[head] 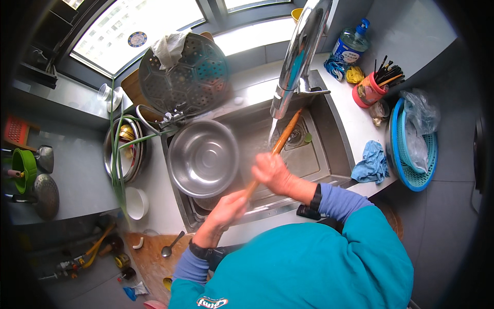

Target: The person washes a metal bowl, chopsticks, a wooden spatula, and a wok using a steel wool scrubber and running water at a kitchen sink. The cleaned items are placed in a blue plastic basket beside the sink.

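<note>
A tapered wooden rolling pin [287, 134] slants across the stainless steel sink [336, 133]. My right hand [272, 173] is wrapped around its middle. The lower end is in my left hand [230, 208], near the sink's front edge. From the chrome faucet [283, 96] a stream of water [273, 130] falls just left of the pin, above my right hand. The pin's far tip points towards the sink's back right corner, above the drain [295, 136]. A round stainless steel basin [204, 154] stands in the left part of the sink, beside my hands.
A perforated steamer rack [183, 75] leans behind the basin. Scallions [120, 177] lie over stacked bowls [141, 170] at left, near a white bowl [137, 203]. At right are a blue cloth [371, 162], blue baskets [397, 170], a red brush holder [368, 92] and a soap bottle [349, 46].
</note>
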Motion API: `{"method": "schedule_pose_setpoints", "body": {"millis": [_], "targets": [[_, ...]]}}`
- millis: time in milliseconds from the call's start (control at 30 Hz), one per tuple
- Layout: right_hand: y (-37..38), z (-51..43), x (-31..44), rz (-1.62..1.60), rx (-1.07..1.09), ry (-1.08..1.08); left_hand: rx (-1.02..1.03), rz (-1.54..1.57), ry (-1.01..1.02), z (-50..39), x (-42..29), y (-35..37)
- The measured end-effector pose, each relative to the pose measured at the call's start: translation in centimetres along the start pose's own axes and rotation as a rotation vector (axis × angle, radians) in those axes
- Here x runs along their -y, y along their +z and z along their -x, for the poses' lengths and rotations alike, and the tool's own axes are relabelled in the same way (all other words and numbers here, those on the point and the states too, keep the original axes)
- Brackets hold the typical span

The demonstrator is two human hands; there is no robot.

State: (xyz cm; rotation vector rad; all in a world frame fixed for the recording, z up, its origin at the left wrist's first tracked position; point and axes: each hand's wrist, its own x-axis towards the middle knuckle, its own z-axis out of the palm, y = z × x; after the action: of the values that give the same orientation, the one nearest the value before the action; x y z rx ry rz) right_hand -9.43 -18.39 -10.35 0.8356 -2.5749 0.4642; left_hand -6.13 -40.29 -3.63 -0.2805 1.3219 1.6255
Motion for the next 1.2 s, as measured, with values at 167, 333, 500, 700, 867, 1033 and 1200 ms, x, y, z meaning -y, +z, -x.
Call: {"method": "schedule_pose_setpoints", "body": {"millis": [167, 333, 500, 700, 867, 1033, 1200], "targets": [[0.2, -0.2, -0.9, 0.022, -0.290, -0.095, 0.067, 0.277, -0.190, 0.1, -0.2, 0.0], [0.2, 1.3, -12.5, 0.356, -0.089, 0.305, 0.202, 0.459, -0.260, 3.3, 0.2, -1.1], [1.0, 0.6, -5.9, 0.047, -0.051, 0.204, 0.248, 0.569, -0.255, 1.0, 0.6, -0.7], [-1.6, 0.3, 1.1, -0.112, -0.184, 0.049, 0.313, 0.745, -0.320, -0.7, 0.8, 0.1], [-0.4, 0.7, -8.6, 0.073, -0.077, 0.111, 0.413, 0.831, -0.361, 0.2, 1.1, 0.1], [-1.0, -0.5, -7.5, 0.237, 0.158, 0.058, -0.009, -0.711, 0.199, 0.9, 0.4, -0.7], [-0.7, -1.6, -3.9, 0.262, 0.175, 0.052, -0.359, -1.128, 0.377, 2.3, 1.0, 0.2]]}}
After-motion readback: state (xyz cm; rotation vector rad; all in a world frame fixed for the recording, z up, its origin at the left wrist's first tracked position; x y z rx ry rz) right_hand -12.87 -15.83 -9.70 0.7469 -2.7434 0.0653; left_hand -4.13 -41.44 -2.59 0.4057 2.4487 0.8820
